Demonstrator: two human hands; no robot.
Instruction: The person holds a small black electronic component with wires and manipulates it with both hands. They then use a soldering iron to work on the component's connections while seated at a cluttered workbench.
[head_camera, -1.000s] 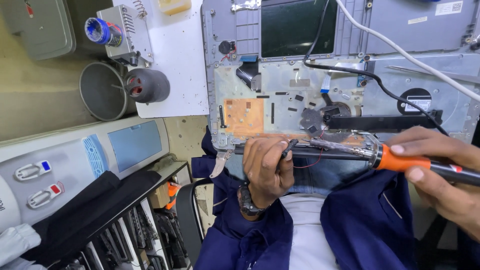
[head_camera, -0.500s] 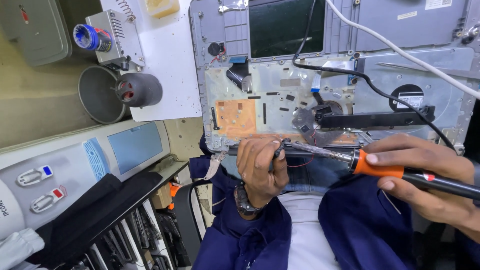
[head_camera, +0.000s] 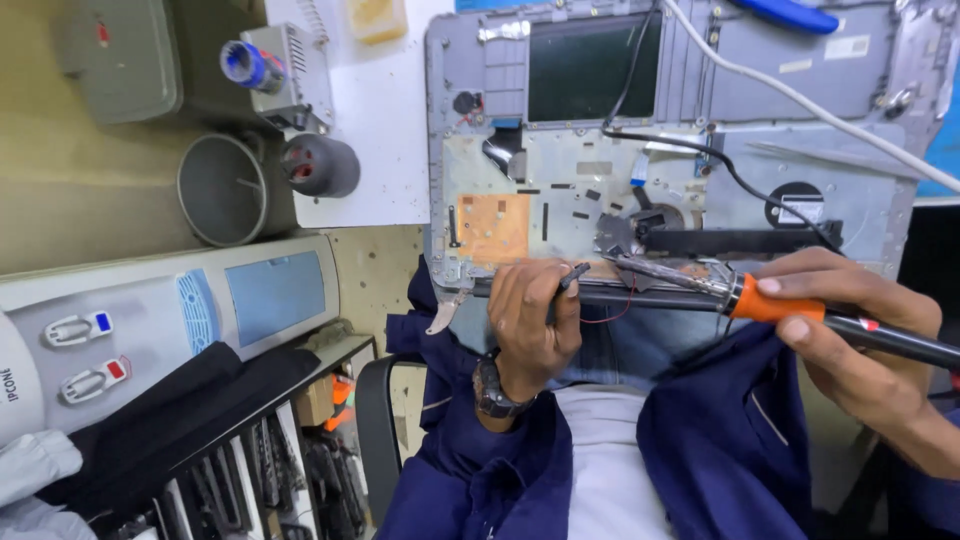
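An opened grey laptop chassis (head_camera: 560, 150) lies upside down in front of me, its near edge over my lap. It shows a copper-coloured patch (head_camera: 492, 226) and a black cable (head_camera: 700, 150). My left hand (head_camera: 530, 325), wearing a wristwatch, rests at that near edge and pinches a thin dark tool (head_camera: 568, 278). My right hand (head_camera: 850, 340) grips a soldering iron (head_camera: 775, 300) with an orange collar and black handle. Its metal tip points left, close to my left fingers. A thin red wire (head_camera: 612, 314) curls below the tip.
A white cable (head_camera: 800, 100) crosses the chassis, and a blue-handled tool (head_camera: 790, 14) lies at its far edge. To the left are a white sheet (head_camera: 390, 110), a grey cup (head_camera: 222, 190), a dark round holder (head_camera: 320, 165), a water dispenser (head_camera: 150, 320) and black cloth (head_camera: 150, 420).
My right hand has slid the soldering iron a little to the left, nearer my left hand. My left hand stays at the chassis edge. The view has shifted slightly.
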